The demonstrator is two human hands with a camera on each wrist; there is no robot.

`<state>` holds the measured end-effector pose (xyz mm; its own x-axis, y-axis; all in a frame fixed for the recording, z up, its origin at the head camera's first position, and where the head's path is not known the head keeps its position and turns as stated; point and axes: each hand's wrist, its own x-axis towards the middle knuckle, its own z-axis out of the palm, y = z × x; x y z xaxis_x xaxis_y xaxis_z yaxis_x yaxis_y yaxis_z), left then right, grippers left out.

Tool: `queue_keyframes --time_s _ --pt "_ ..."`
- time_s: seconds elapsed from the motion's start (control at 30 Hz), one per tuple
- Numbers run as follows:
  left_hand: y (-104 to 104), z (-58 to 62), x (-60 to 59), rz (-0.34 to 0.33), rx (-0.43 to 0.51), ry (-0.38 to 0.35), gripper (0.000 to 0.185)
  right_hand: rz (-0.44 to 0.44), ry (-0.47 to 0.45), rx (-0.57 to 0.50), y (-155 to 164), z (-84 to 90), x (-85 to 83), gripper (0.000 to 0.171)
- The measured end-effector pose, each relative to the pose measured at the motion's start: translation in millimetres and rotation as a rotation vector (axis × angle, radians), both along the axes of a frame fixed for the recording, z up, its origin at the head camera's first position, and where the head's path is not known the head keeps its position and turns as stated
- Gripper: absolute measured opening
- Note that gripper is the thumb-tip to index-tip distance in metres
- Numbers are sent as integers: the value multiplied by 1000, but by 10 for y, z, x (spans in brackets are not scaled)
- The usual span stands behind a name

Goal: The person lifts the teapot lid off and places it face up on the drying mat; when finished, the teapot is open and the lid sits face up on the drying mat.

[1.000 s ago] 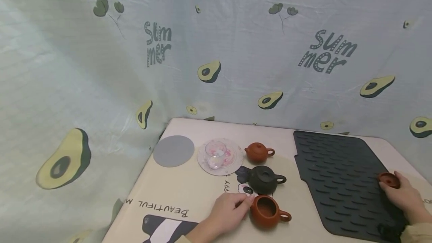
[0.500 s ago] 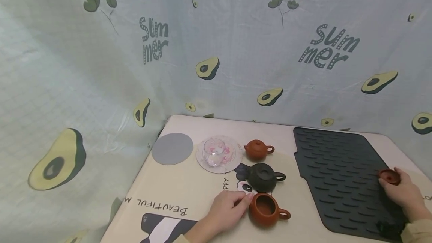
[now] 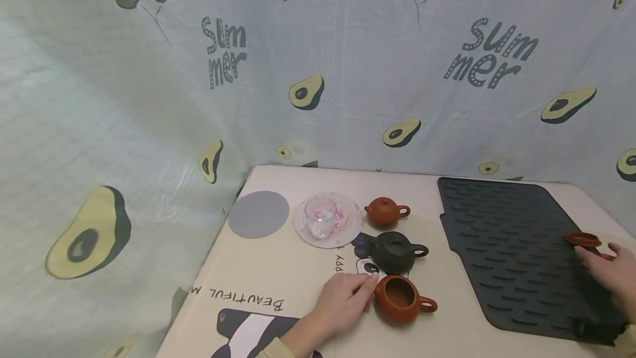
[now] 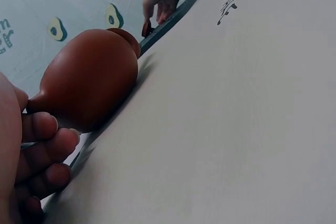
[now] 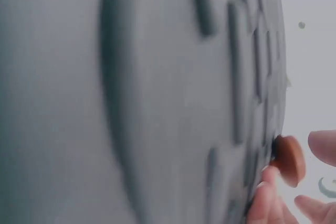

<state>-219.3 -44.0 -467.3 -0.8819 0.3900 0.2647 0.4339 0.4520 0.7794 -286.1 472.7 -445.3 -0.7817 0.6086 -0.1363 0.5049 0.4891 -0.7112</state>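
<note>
A brown clay teapot [image 3: 402,300] stands uncovered on the table at the front centre. My left hand [image 3: 370,283] sits against its left side, thumb and forefinger closed on the spout. The left wrist view shows the teapot [image 4: 89,82] close up, with my curled fingers [image 4: 39,153] beside it. Its small brown lid [image 3: 583,239] lies flat on the black ribbed mat [image 3: 502,247] at the right. My right hand [image 3: 593,253] is just behind the lid with fingers extended and fingertips at its edge. In the right wrist view the lid [image 5: 287,160] sits between spread fingertips [image 5: 265,179].
A dark teapot [image 3: 395,252] and a smaller brown teapot [image 3: 385,211], both lidded, stand behind the open one. A glass cup [image 3: 320,222] sits on a pink-patterned coaster [image 3: 349,232], with a grey round coaster [image 3: 258,214] to its left. An avocado-print curtain [image 3: 348,70] closes off the back and left.
The right hand has set the lid down flat on the mat, slightly farther back, and its fingers have loosened from it. The left hand has stayed at the teapot.
</note>
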Motion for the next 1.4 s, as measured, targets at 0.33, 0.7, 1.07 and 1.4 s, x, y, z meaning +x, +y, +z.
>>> queue_keyframes --time_s 0.33,0.7,1.07,1.4 --pt "15 12 8 31 13 -14 52 181 180 276 -473 402 12 68" --pt "-7 -18 -57 80 104 76 39 572 345 291 -1329 646 6 62" --pt "50 -81 -274 133 164 186 38 796 381 291 -2082 690 110 46" --pt "104 -74 -487 198 87 170 38 899 347 266 -2442 703 99 30"
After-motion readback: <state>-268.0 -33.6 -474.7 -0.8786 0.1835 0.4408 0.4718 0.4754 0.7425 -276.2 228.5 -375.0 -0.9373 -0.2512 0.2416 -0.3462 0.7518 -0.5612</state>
